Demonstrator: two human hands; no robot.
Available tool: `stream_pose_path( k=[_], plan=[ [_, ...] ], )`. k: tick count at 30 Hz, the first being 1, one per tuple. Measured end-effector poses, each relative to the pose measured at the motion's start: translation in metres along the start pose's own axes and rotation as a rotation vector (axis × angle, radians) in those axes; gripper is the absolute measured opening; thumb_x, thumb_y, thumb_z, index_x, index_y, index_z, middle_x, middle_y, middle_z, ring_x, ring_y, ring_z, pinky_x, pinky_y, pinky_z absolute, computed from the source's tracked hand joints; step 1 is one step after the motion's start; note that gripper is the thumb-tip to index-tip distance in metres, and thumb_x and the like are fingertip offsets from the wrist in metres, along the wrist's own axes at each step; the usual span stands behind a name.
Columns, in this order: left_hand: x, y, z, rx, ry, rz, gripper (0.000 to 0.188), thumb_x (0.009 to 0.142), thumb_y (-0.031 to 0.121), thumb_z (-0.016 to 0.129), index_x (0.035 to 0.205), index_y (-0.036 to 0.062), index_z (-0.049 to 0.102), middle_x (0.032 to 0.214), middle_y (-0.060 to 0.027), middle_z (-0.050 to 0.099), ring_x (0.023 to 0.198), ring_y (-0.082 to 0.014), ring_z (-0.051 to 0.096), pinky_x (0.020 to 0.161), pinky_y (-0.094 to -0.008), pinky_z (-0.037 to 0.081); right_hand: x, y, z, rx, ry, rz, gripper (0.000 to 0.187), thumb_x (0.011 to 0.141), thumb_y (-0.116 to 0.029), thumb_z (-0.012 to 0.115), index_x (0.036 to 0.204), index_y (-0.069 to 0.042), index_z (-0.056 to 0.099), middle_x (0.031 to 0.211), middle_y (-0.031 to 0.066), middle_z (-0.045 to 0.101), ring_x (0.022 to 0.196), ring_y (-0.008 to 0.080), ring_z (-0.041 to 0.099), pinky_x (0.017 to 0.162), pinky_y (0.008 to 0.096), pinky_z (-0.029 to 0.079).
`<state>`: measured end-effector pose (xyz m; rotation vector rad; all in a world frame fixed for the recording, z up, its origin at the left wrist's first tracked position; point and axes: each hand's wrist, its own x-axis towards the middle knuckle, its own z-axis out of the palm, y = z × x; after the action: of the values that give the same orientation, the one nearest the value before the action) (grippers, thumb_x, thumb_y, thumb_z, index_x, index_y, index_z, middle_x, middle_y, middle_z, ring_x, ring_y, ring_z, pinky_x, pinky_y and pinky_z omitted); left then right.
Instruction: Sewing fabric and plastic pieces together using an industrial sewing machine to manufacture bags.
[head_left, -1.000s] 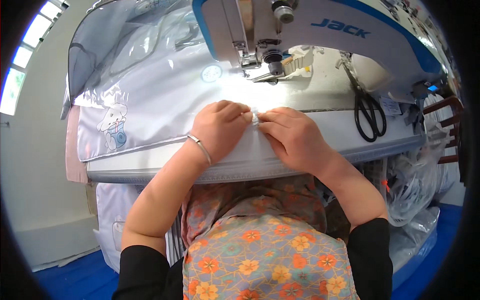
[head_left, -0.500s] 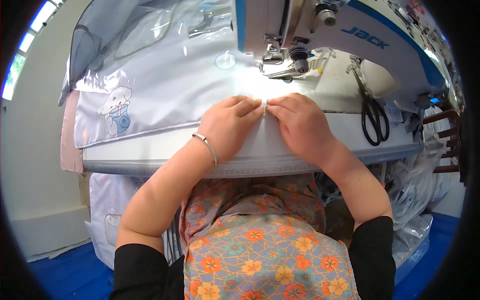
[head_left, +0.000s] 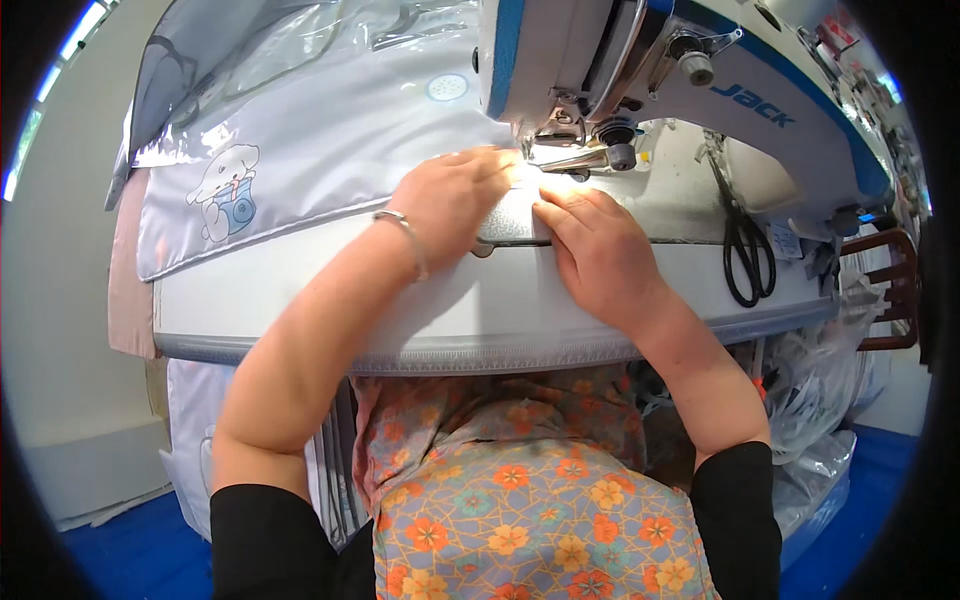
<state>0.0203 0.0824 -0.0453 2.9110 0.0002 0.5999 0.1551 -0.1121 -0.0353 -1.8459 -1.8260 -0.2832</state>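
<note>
Pale lilac fabric [head_left: 330, 170] with a printed cartoon dog spreads over the left of the sewing table. Its right edge runs in beside the presser foot of the white and blue sewing machine [head_left: 560, 60]. My left hand [head_left: 445, 205], a bracelet at its wrist, has its fingers closed on that edge, tips close to the presser foot. Just right of the foot, my right hand [head_left: 600, 245] is closed, thumb and fingertips pinched together at the bright spot by the fabric edge. Glare and my fingers hide the exact grip.
Black-handled scissors [head_left: 745, 245] lie on the table right of my right hand. Clear plastic sheeting [head_left: 290, 50] covers the fabric's far part. A ruler strip [head_left: 480, 357] runs along the table's front edge. Plastic bags [head_left: 815, 440] hang below at right.
Both hands have moved forward toward the presser foot, the left one further. The fabric edge between them has moved in closer to the foot. The view has shifted slightly.
</note>
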Motion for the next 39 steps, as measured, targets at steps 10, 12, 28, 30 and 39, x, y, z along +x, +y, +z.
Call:
stream_pose_path(
  k=[10, 12, 28, 30, 39],
  plan=[
    [-0.206, -0.160, -0.128, 0.365, -0.127, -0.761, 0.065, 0.077, -0.016, 0.049, 0.136, 0.0098, 0.059, 0.142, -0.0146, 0.056, 0.130, -0.0343, 0.054, 0.110, -0.0400, 0.043, 0.000, 0.001, -0.005, 0.054, 0.015, 0.008, 0.027, 0.084, 0.001, 0.063, 0.111, -0.001, 0.065, 0.118, 0.0150, 0.066, 0.107, 0.0338, 0.062, 0.096, 0.0431, 0.050],
    [-0.257, -0.191, -0.147, 0.488, -0.125, -0.715, 0.054, 0.081, -0.013, 0.048, 0.128, 0.0076, 0.064, 0.131, -0.0139, 0.064, 0.119, -0.0344, 0.061, 0.101, -0.0416, 0.050, 0.002, 0.001, -0.001, 0.064, 0.021, 0.005, 0.027, 0.084, 0.001, 0.063, 0.112, -0.001, 0.065, 0.118, 0.0150, 0.066, 0.108, 0.0337, 0.062, 0.096, 0.0432, 0.050],
    [-0.211, 0.132, -0.168, -0.564, -1.253, -0.193, 0.015, 0.084, 0.015, 0.061, 0.097, 0.0074, 0.064, 0.091, -0.0179, 0.067, 0.084, -0.0392, 0.066, 0.073, -0.0472, 0.052, -0.033, -0.101, 0.007, 0.327, 0.148, -0.266, 0.042, 0.077, -0.007, 0.070, 0.119, -0.012, 0.069, 0.132, 0.0103, 0.061, 0.123, 0.0278, 0.057, 0.109, 0.0450, 0.043],
    [-0.179, 0.153, -0.148, -0.783, -1.252, -0.162, 0.016, 0.085, 0.017, 0.061, 0.098, 0.0071, 0.064, 0.092, -0.0181, 0.067, 0.084, -0.0399, 0.065, 0.073, -0.0472, 0.052, -0.049, -0.098, -0.006, 0.344, 0.150, -0.295, 0.039, 0.077, -0.008, 0.070, 0.116, -0.012, 0.070, 0.129, 0.0091, 0.063, 0.121, 0.0272, 0.058, 0.108, 0.0449, 0.044],
    [0.017, 0.147, -0.119, -0.532, -0.310, 0.121, 0.027, 0.088, 0.028, 0.060, 0.089, 0.0021, 0.066, 0.089, -0.0193, 0.069, 0.086, -0.0327, 0.069, 0.076, -0.0426, 0.055, -0.076, -0.098, -0.026, 0.912, 0.012, -0.023, 0.029, 0.073, -0.003, 0.072, 0.102, -0.006, 0.072, 0.098, 0.0105, 0.071, 0.094, 0.0303, 0.069, 0.085, 0.0414, 0.055]
  ],
)
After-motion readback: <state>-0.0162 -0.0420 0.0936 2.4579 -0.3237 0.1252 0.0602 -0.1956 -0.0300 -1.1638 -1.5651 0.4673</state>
